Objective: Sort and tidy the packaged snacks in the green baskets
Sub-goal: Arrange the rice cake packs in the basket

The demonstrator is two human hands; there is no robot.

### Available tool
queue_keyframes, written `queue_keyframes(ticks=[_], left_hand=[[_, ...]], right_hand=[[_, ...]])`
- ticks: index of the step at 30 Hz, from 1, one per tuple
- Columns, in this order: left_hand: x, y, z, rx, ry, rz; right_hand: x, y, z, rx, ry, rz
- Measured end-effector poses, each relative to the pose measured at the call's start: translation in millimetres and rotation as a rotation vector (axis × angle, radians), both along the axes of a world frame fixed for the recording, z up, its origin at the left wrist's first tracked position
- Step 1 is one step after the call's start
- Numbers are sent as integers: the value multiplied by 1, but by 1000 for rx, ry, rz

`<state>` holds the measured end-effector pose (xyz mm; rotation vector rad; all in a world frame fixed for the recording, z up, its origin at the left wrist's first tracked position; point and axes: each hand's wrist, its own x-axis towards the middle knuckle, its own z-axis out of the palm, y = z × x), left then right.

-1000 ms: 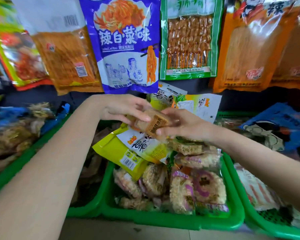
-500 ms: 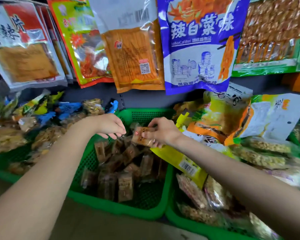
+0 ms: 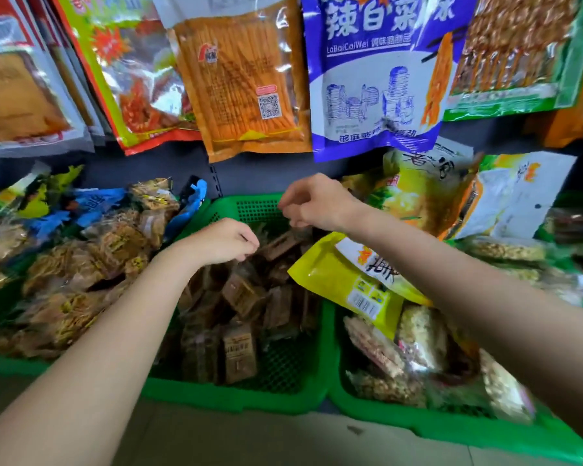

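Right hand (image 3: 317, 203) has released the brown packet among stacked brown packets (image 3: 239, 297).

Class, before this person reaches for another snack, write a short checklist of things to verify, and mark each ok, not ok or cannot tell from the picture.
1. Left hand free: ok, fingers loosely curled, nothing visible in them.
2. Right hand free: ok, it holds nothing visible.
3. Middle basket has room: ok, bare mesh at its front.
4. Brown packets lie inside the middle basket: ok.
5. Yellow bag sits inside one basket: not ok, its corner overhangs the middle basket.
6. Right basket sorted by kind: cannot tell, blurred.
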<state>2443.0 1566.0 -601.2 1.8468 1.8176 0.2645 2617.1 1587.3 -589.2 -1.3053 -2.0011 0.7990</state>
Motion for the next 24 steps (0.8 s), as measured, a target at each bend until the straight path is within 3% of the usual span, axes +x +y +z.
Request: queue_keyframes(ticks=[3, 7, 12, 15, 20, 24], left_hand=[[33, 4, 0, 129, -48, -109], [94, 6, 3, 361, -69, -232], [180, -2, 18, 625, -154, -366], [234, -7, 13, 591, -154, -480], [294, -11, 5, 528, -114, -663], [329, -9, -1, 587, -70, -503]], right_hand=[[69, -12, 15, 55, -104, -33], [180, -26, 25, 187, -141, -230], [290, -49, 41, 55, 237, -264], [332, -60, 36, -110, 440, -244], [332, -54, 10, -151, 603, -168], [327, -47, 15, -208, 818, -41]])
